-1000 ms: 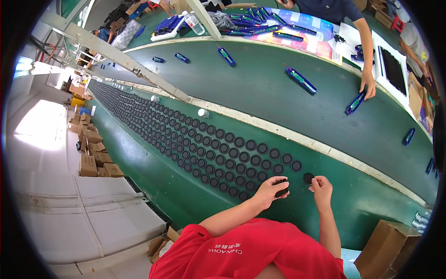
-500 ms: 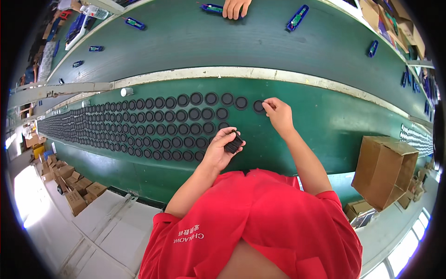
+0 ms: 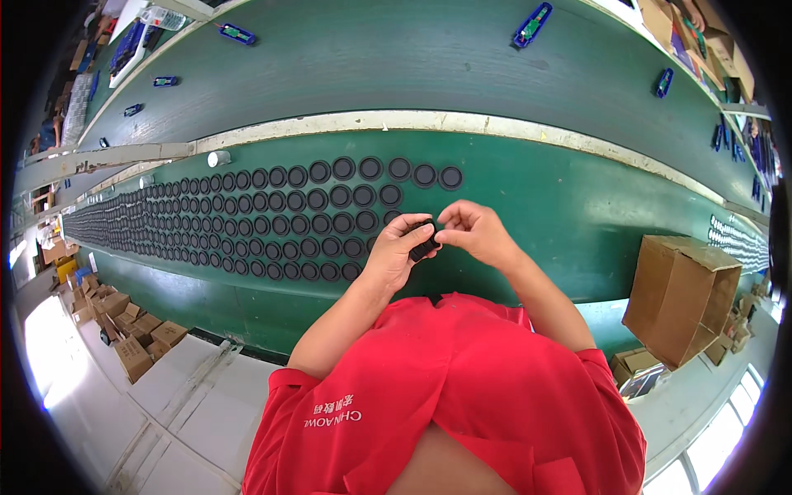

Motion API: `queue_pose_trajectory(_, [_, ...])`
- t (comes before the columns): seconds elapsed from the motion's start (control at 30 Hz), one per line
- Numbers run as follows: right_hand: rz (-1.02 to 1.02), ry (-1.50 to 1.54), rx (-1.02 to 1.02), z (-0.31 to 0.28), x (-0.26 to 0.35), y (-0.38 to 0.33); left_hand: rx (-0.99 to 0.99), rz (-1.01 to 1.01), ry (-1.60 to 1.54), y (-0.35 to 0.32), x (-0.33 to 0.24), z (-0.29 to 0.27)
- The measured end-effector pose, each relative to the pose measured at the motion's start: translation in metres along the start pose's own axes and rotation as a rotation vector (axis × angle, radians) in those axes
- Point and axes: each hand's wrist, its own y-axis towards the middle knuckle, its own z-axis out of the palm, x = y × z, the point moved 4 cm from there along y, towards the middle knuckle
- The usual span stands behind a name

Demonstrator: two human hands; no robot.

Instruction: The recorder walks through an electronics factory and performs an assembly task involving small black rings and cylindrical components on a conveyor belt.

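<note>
In front of my chest my left hand (image 3: 394,252) is closed round a short stack of black round caps (image 3: 425,245). The fingers of my right hand (image 3: 477,238) are bent in a pinch at the stack's right end, on its outermost cap. Just beyond the hands, rows of the same black caps lie flat on the green bench (image 3: 544,198), running far to the left. The farthest row reaches furthest right and ends in a single cap (image 3: 451,177). Part of the nearer rows is hidden behind my left hand.
An open cardboard box (image 3: 681,301) stands at the right bench edge. A pale raised rail (image 3: 429,120) divides my bench from a dark surface carrying blue housings, one of them a long housing with a green board (image 3: 532,25). A small white cylinder (image 3: 218,158) sits near the rail.
My right hand has come back from the far row's end to the stack in my left hand, leaving a cap on the bench. The other person's hand and a blue housing have gone from the top.
</note>
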Motion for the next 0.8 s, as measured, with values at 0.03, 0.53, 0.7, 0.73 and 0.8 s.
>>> queue_pose_trajectory(0.03, [0.028,0.126,0.033,0.004,-0.002,-0.003,0.005,-0.001,0.029,0.001,0.000,0.003])
queue_pose_trajectory(0.53, [0.068,0.005,-0.464,-0.072,-0.032,0.020,-0.078,0.019,0.066,0.014,0.006,0.014])
queue_pose_trajectory(0.7, [0.026,-0.403,-0.525,-0.076,-0.027,0.025,-0.056,-0.009,0.013,0.014,0.011,0.017])
queue_pose_trajectory(0.73, [0.025,-0.405,-0.524,-0.073,-0.022,0.019,-0.046,-0.015,0.009,0.015,0.013,0.017])
queue_pose_trajectory(0.8, [0.012,-0.377,-0.420,-0.058,-0.007,0.002,-0.040,-0.016,0.001,0.016,0.014,0.017])
